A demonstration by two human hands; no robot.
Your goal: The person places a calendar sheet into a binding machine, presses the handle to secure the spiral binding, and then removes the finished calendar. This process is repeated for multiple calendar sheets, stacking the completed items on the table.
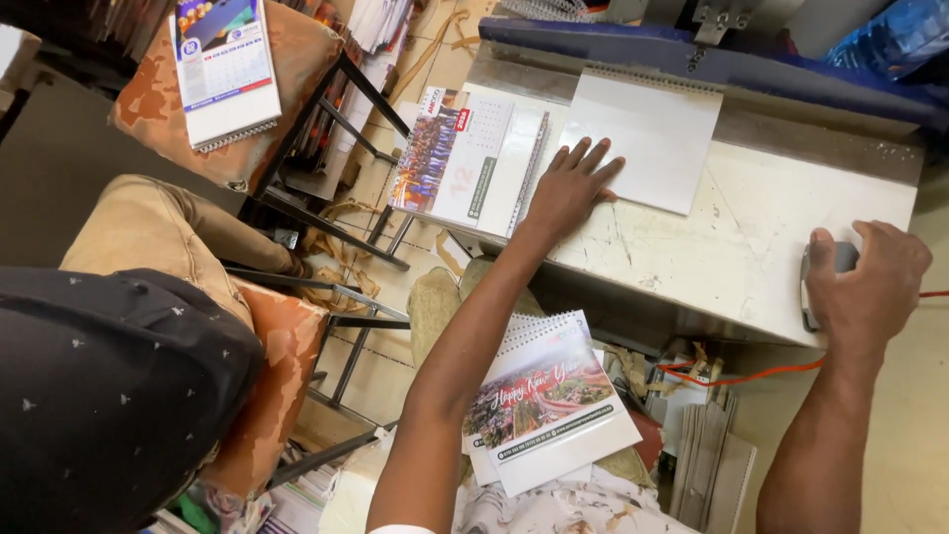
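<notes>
My left hand [575, 186] lies flat, fingers spread, on the white machine table [751, 237], its fingertips on the lower left edge of a white sheet stack [647, 133] whose far edge sits under the blue binding machine [712, 59]. Over at the table's right front edge, my right hand [868, 282] is wrapped around a grey handle [840, 259]. A stack of wire-bound calendars [473, 158] lies at the table's left end, just left of my left hand. Another bound calendar [546, 396] rests on my lap.
Left of me a person in a dark top [109, 386] sits on an orange-cushioned metal chair [287, 366]. Another calendar [225, 69] lies on a second cushioned seat. Grey card stacks [712, 465] and an orange cable [751, 376] sit below the table.
</notes>
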